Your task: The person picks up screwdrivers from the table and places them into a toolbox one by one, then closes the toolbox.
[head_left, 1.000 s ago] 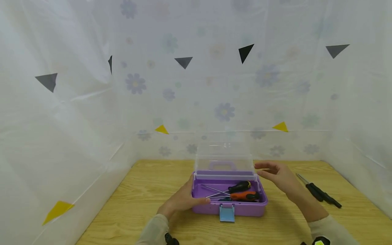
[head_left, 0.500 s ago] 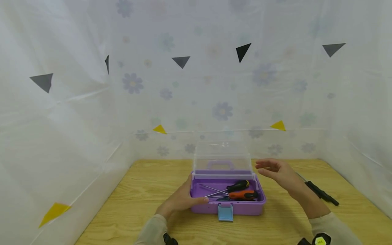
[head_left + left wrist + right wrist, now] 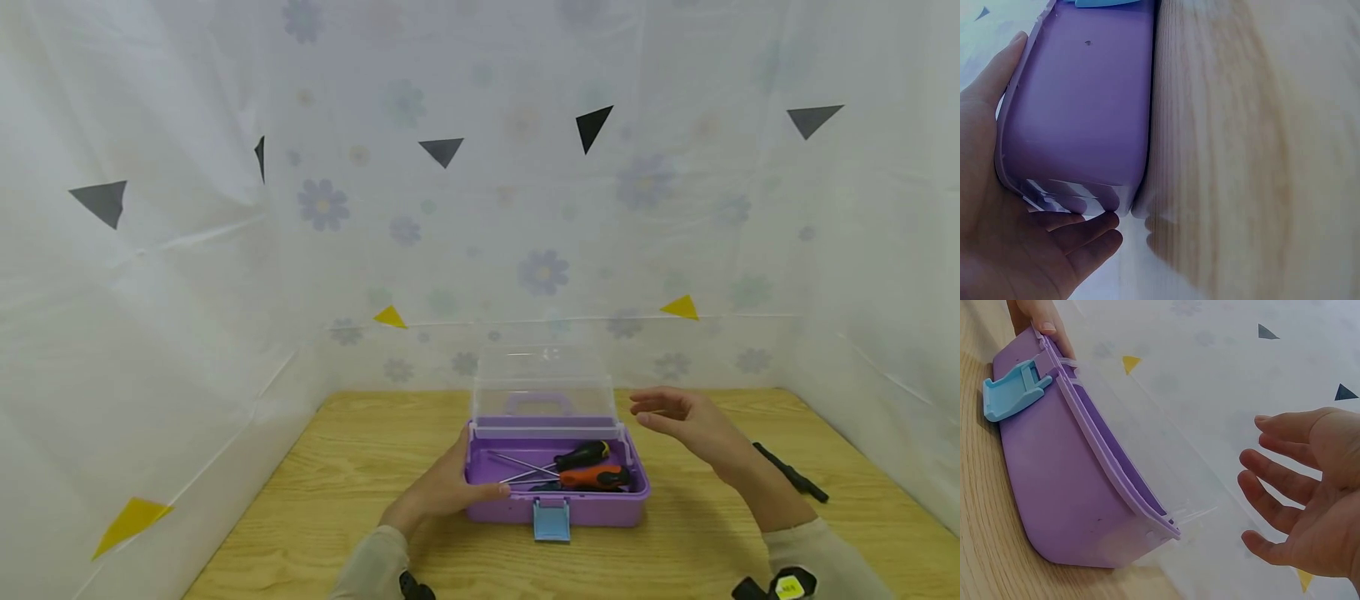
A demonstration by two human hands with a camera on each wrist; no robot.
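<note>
Left grip (image 3: 442,493) lies against the left end of the purple toolbox (image 3: 592,508), palm on the wall and thumb along the front edge, fingers loosely wrapped round the corner; the left wrist view shows the same hand cupping the box's end where it meets the desk (image 3: 360,467). Right grip (image 3: 686,421) hovers released just beside the right edge of the clear lid (image 3: 543,387), fingers spread and relaxed, touching nothing. The toolbox sits near the middle of the desk with its lid standing upright and its light blue latch (image 3: 552,519) hanging down at the front. Inside lie screwdrivers, one with a black handle (image 3: 585,454) and one with an orange handle (image 3: 596,477). A black screwdriver (image 3: 791,473) lies on the desk to the right, well apart from the box.
</note>
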